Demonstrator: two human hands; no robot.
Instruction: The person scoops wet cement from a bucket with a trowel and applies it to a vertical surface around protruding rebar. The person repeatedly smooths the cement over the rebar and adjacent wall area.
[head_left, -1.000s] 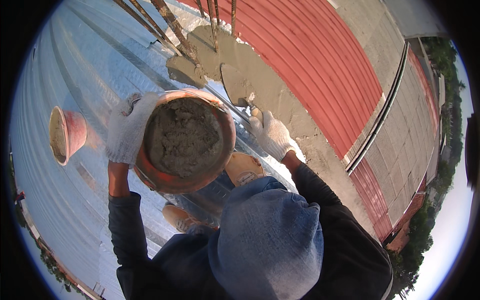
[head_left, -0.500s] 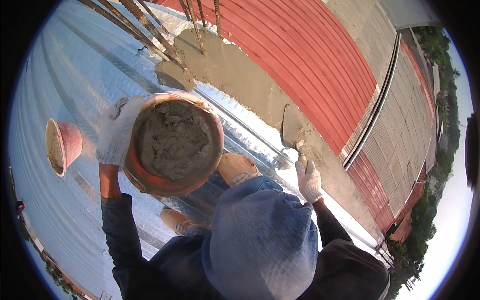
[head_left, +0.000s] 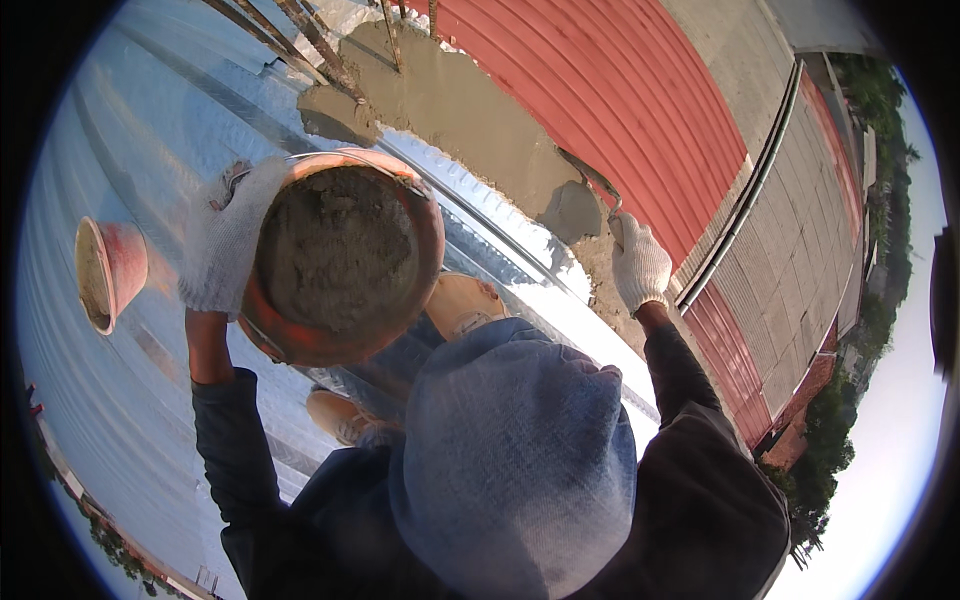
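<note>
Left hand (head_left: 228, 240): I clamp the bucket (head_left: 415, 290).
Right hand (head_left: 640, 264): clenched round the trowel (head_left: 596, 178).
Blade (head_left: 580, 164): beyond my fist, edgewise, flatter earlier.

Over there, mortar (head_left: 335, 240) sits in the big bucket (head_left: 320, 347), with the small bucket (head_left: 130, 262) at its nine o'clock. Steel bars (head_left: 318, 45) stand at its twelve, the trowel (head_left: 588, 169) between two and three, shoes (head_left: 470, 303) at four and six
</note>
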